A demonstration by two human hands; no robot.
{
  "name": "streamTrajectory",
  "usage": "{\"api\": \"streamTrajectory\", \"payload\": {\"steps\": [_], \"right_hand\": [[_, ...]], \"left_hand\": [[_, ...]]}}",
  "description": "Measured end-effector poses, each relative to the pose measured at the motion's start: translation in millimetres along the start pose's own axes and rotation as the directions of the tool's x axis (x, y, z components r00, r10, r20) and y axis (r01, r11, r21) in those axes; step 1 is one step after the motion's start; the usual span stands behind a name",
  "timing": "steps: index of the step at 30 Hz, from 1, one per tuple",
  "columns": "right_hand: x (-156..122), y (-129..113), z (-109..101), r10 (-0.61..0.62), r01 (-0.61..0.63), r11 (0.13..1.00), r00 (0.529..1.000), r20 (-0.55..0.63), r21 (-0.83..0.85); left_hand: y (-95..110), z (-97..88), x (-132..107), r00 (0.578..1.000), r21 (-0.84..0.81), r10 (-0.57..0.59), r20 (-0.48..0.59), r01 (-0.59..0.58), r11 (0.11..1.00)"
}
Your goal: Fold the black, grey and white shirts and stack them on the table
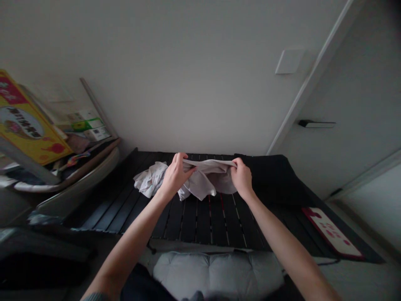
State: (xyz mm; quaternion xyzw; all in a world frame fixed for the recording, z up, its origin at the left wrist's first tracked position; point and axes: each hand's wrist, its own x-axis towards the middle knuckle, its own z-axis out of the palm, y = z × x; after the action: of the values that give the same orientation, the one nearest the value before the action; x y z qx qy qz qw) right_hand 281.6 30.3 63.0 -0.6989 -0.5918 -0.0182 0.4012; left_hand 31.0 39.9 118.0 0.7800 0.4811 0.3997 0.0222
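One pale cloth [200,184] is hanging between my left grip [176,172] and my right grip [242,175], over the black slatted bench [184,221]. Both are pinching its upper edge, which is running nearly straight between them. Handling, as judged: light, soft, limp, hardly fragile, probably not slippery. Lower folds are drooping loosely, so the two ends of that edge are offering the best hold. Whether the folds are touching the bench, I am not able to tell.

Surroundings: a crumpled white cloth [148,179] is lying just beside my left grip, which is hiding where the two fabrics meet; it is possibly crowding that side. A dark cover [275,175], maybe fabric, is resting beyond my right grip. Farther off, a red-edged board [333,232] is lying at the bench's right end. A tub [97,175] and a yellow box [46,142] are standing at left, well apart.
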Motion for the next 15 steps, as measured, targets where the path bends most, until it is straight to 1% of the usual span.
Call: {"api": "streamTrajectory", "payload": {"steps": [2, 4, 5, 6, 7, 8, 9, 10, 11, 12, 13, 14, 15], "right_hand": [[0.6, -1.1, -1.9, 0.007, 0.007, 0.996, 0.989, -0.149, 0.092], [1.6, -2.1, -5.2, 0.004, 0.047, 0.984, 0.959, -0.285, 0.174], [2.9, -1.9, -8.1, 0.004, 0.064, 0.979, 0.944, -0.330, 0.196], [5.0, -1.1, -12.0, -0.004, 0.080, 0.976, 0.936, -0.352, 0.202], [7.7, 0.2, -16.9, -0.025, 0.097, 0.976, 0.938, -0.345, 0.196], [10.8, 2.0, -22.5, -0.065, 0.124, 0.975, 0.951, -0.303, 0.182], [13.8, 3.9, -28.6, -0.123, 0.163, 0.972, 0.967, -0.222, 0.171], [16.5, 5.7, -34.7, -0.192, 0.207, 0.963, 0.976, -0.103, 0.173], [18.3, 7.2, -40.2, -0.255, 0.244, 0.952, 0.966, 0.040, 0.185], [19.2, 8.6, -44.8, -0.305, 0.267, 0.943, 0.933, 0.194, 0.199], [19.0, 10.0, -48.0, -0.336, 0.279, 0.938, 0.877, 0.344, 0.205], [18.0, 11.6, -49.7, -0.344, 0.286, 0.939, 0.810, 0.474, 0.193], [16.3, 13.8, -49.9, -0.324, 0.289, 0.945, 0.752, 0.575, 0.154]], "left_hand": [[-8.2, -2.9, -5.9, 0.997, 0.128, -0.053, 0.060, 0.045, 0.991], [-18.9, -8.3, -9.7, 0.985, 0.238, -0.141, 0.103, 0.113, 0.965], [-25.6, -11.7, -10.7, 0.974, 0.275, -0.186, 0.133, 0.144, 0.951], [-33.3, -15.0, -11.1, 0.959, 0.301, -0.230, 0.165, 0.174, 0.938], [-41.9, -17.8, -11.0, 0.941, 0.316, -0.279, 0.192, 0.210, 0.925], [-51.1, -20.0, -10.7, 0.920, 0.319, -0.330, 0.212, 0.254, 0.913], [-60.6, -21.2, -10.3, 0.900, 0.302, -0.375, 0.223, 0.302, 0.904], [-69.9, -21.3, -9.9, 0.884, 0.260, -0.411, 0.224, 0.352, 0.899], [-78.5, -20.6, -9.7, 0.873, 0.192, -0.438, 0.215, 0.401, 0.895], [-85.8, -19.2, -9.7, 0.866, 0.106, -0.458, 0.200, 0.445, 0.889], [-91.4, -17.6, -9.9, 0.863, 0.016, -0.473, 0.178, 0.478, 0.878], [-95.0, -16.2, -10.3, 0.863, -0.063, -0.481, 0.154, 0.494, 0.867], [-96.6, -15.5, -11.0, 0.867, -0.120, -0.478, 0.139, 0.494, 0.861]]}}
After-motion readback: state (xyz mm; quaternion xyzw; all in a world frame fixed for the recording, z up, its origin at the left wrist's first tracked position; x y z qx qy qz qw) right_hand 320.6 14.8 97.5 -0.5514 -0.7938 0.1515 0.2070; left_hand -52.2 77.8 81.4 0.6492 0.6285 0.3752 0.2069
